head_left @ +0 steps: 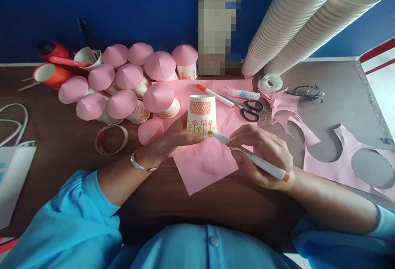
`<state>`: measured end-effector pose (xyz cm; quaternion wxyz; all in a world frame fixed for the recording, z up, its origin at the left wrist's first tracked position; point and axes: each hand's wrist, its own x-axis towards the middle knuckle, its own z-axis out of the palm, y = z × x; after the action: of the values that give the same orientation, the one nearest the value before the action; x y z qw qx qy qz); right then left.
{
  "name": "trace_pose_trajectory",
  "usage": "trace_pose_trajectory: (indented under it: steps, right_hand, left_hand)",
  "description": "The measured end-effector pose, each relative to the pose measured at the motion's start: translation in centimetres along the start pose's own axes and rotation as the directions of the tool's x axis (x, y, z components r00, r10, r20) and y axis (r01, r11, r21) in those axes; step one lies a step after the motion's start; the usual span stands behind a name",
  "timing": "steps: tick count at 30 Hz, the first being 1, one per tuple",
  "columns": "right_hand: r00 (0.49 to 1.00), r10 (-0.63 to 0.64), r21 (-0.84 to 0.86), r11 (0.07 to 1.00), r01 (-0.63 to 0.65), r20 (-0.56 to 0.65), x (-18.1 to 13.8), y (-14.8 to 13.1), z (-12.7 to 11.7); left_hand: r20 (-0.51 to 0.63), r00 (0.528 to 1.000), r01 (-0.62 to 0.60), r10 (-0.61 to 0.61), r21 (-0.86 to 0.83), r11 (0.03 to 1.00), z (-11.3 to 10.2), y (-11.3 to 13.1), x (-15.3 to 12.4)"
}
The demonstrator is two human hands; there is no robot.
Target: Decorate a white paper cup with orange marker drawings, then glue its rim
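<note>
My left hand (173,139) is closed around an upside-down white paper cup (201,114) with an orange grid patch and small flowers drawn on it. My right hand (262,153) grips a white marker pen (256,160) with an orange end, its tip touching the cup's lower right edge. Both hands rest over a pink paper sheet (205,164) on the brown table.
A cluster of cups topped with pink paper cones (129,81) stands at the back left. Scissors (250,109), another pen (216,95), a glue tube (245,94), tape roll (270,83), pink offcuts (345,162), glasses (305,92) and two long cup stacks (308,17) lie to the right.
</note>
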<state>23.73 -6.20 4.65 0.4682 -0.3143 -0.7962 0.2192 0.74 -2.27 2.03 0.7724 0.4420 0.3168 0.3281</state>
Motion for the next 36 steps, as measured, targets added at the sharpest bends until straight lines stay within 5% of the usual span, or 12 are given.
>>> trace_pose_trajectory:
  steps: [36]
  right_hand:
    - [0.998,-0.042,0.034,0.999,0.043,-0.037,-0.5,0.1,0.1]
  left_hand:
    - [0.048,0.998,-0.036,0.040,-0.079,0.996,0.0,-0.5,0.3]
